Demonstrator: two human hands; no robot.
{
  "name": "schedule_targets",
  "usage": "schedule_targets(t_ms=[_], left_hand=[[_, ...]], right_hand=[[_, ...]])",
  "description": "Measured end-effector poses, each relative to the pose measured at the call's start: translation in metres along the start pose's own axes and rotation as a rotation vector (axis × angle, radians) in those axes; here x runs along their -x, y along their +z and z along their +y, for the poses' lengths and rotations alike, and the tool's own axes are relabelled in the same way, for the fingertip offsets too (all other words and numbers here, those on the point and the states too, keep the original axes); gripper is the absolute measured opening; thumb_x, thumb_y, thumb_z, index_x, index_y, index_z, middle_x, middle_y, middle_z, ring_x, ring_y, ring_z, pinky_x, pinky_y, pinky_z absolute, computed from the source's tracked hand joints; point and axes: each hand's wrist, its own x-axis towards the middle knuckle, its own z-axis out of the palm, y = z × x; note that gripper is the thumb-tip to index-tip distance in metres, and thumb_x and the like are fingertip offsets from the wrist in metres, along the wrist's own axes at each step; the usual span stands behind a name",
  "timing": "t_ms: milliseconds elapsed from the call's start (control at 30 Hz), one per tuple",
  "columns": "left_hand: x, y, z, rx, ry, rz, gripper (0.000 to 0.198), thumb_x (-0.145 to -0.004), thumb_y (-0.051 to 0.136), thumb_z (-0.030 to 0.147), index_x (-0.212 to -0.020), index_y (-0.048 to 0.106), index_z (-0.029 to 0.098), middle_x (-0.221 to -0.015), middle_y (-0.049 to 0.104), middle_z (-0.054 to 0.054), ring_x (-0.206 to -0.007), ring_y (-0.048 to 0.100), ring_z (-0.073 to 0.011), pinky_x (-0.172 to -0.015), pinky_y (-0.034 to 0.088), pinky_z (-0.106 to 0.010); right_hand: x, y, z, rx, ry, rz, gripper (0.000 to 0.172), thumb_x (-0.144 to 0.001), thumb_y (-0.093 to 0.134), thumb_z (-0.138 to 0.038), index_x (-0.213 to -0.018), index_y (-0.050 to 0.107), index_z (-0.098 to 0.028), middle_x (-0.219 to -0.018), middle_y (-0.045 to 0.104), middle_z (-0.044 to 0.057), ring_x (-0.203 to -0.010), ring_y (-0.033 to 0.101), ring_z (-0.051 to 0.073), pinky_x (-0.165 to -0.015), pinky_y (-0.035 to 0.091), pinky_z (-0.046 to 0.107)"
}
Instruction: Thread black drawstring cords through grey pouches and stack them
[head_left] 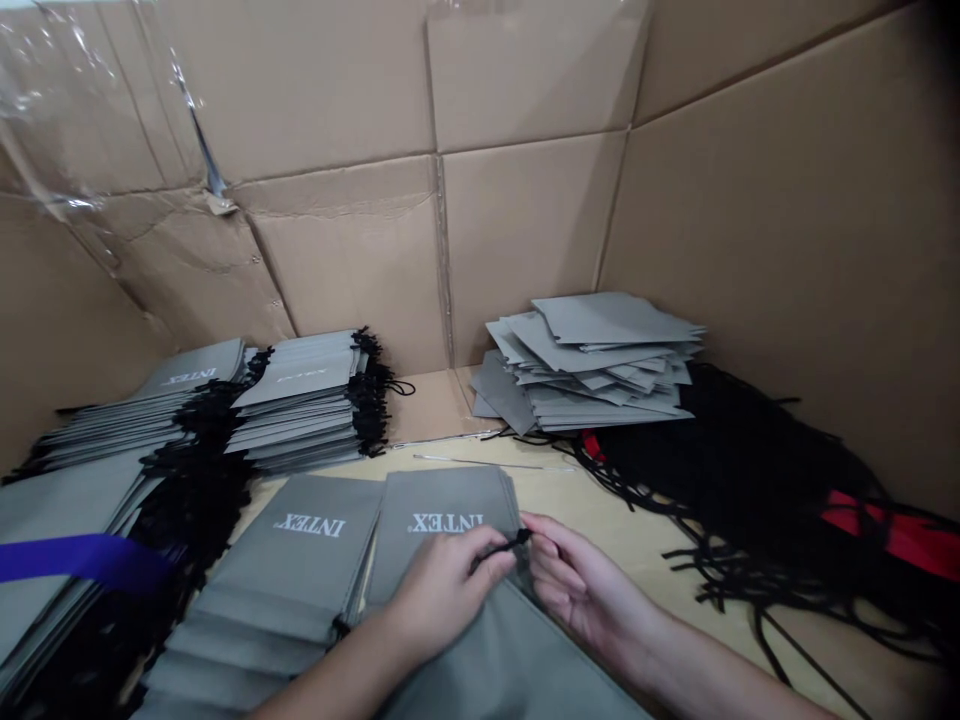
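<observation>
**INTEX in white on gray**

On my feed I read INTEX — upside down to me — on the front-left gray pouch [304, 560] and on the gray pouch beside it [431, 492], partly covered there by the left hand [446, 580]. The far-left stack [139, 418] repeats it; white print on the neighboring stack [296, 415] is illegible.

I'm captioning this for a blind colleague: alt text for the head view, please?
A left hand and right hand hold a black cord by a gray bag. More gray bags, some marked INTEX, and heaped black cords lie nearby, before cardboard walls.
</observation>
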Motion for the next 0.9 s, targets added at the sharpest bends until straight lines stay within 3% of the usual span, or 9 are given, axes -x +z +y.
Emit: schedule_targets(t_ms=[100, 233, 433, 567, 667, 767, 900], left_hand=[[-0.001, -0.004, 0.002, 0.179, -0.047, -0.025, 0.028, -0.082, 0.052, 0.036, -0.105, 0.058, 0.022, -0.062, 0.046, 0.005, -0.058, 0.041, -0.0095, -0.056, 0.031, -0.019], [0.000, -0.006, 0.001, 0.384, -0.105, -0.071, 0.040, -0.078, 0.057, 0.038, -0.113, 0.053, 0.019, -0.056, 0.028, 0.009, -0.051, 0.028, -0.0072, -0.049, 0.023, -0.018], [0.000, -0.014, -0.002, 0.554, -0.222, -0.187, 0.055, -0.072, 0.062, 0.045, -0.117, 0.048, 0.017, -0.060, 0.041, 0.007, -0.051, 0.037, -0.0063, -0.049, 0.030, -0.018], [0.004, -0.031, 0.016, 0.630, -0.163, -0.256, 0.057, -0.077, 0.059, 0.041, -0.129, 0.040, 0.026, -0.063, 0.047, 0.005, -0.051, 0.044, -0.0067, -0.049, 0.034, -0.016], [0.008, -0.047, 0.028, 0.688, -0.135, -0.296, 0.040, -0.081, 0.052, 0.043, -0.114, 0.056, 0.021, -0.062, 0.049, 0.002, -0.046, 0.045, -0.0066, -0.044, 0.036, -0.017], [0.010, -0.063, 0.032, 0.753, -0.126, -0.370, 0.040, -0.079, 0.051, 0.048, -0.103, 0.060, 0.017, -0.059, 0.053, 0.000, -0.042, 0.051, -0.0107, -0.040, 0.039, -0.020], [0.011, -0.076, 0.037, 0.596, -0.048, -0.384, 0.040, -0.072, 0.063, 0.046, -0.100, 0.059, 0.017, -0.071, 0.060, -0.004, -0.056, 0.060, -0.0157, -0.055, 0.045, -0.025]], right_hand=[[-0.003, -0.001, -0.008, -0.043, -0.039, -0.057, 0.036, -0.058, 0.076, -0.020, -0.053, 0.041, -0.017, -0.035, 0.029, -0.012, -0.032, 0.017, 0.000, -0.032, 0.020, 0.014], [-0.004, 0.001, -0.020, 0.018, -0.125, -0.065, 0.038, -0.062, 0.073, -0.023, -0.052, 0.037, -0.018, -0.033, 0.025, -0.013, -0.032, 0.016, 0.001, -0.033, 0.021, 0.015], [-0.006, -0.005, -0.051, 0.090, -0.304, -0.053, 0.042, -0.068, 0.068, -0.026, -0.052, 0.030, -0.020, -0.032, 0.022, -0.012, -0.032, 0.016, 0.003, -0.034, 0.024, 0.016], [-0.008, -0.012, -0.070, 0.113, -0.354, -0.054, 0.047, -0.072, 0.065, -0.028, -0.051, 0.022, -0.021, -0.033, 0.023, -0.011, -0.033, 0.021, 0.005, -0.036, 0.026, 0.018], [-0.009, -0.016, -0.074, 0.135, -0.345, -0.056, 0.048, -0.072, 0.063, -0.030, -0.052, 0.021, -0.021, -0.034, 0.024, -0.011, -0.033, 0.023, 0.005, -0.036, 0.025, 0.018], [-0.012, -0.018, -0.072, 0.158, -0.296, -0.057, 0.046, -0.072, 0.062, -0.030, -0.052, 0.022, -0.021, -0.034, 0.025, -0.011, -0.032, 0.022, 0.005, -0.035, 0.023, 0.018], [-0.017, -0.020, -0.067, 0.174, -0.247, -0.073, 0.040, -0.073, 0.058, -0.029, -0.052, 0.025, -0.021, -0.034, 0.027, -0.011, -0.031, 0.021, 0.004, -0.034, 0.021, 0.017]])
